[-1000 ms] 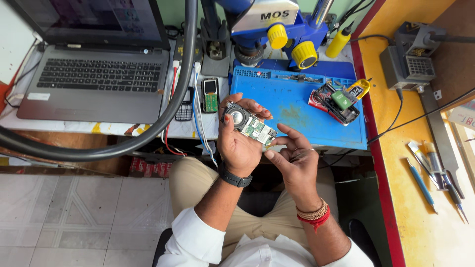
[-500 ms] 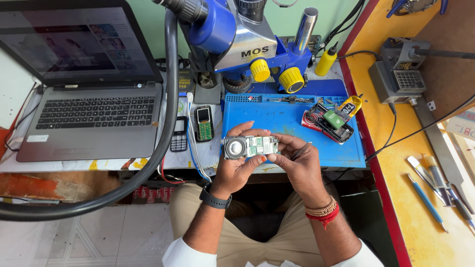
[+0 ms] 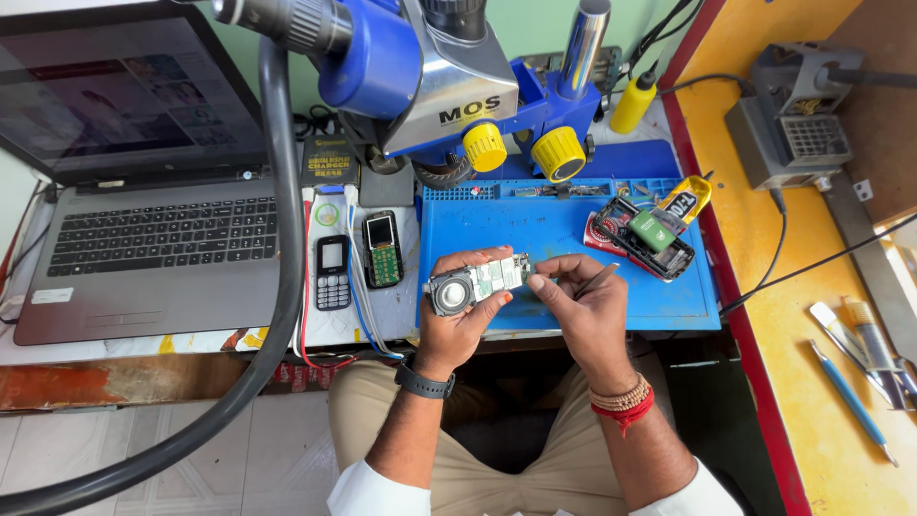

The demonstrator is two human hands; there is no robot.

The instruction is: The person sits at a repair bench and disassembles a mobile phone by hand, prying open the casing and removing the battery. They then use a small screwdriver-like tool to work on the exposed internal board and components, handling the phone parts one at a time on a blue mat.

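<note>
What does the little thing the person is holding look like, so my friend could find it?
Look at the blue mat below the microscope. Over its front edge, the left hand grips a small green circuit board, the right hand touching its end. Unlike the two phones nearby, it has no casing, just a round silver speaker.

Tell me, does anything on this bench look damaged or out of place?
Yes. A black opened phone lies askew on the blue work mat with its insides bare, and the left hand holds a bare green circuit board.
</note>
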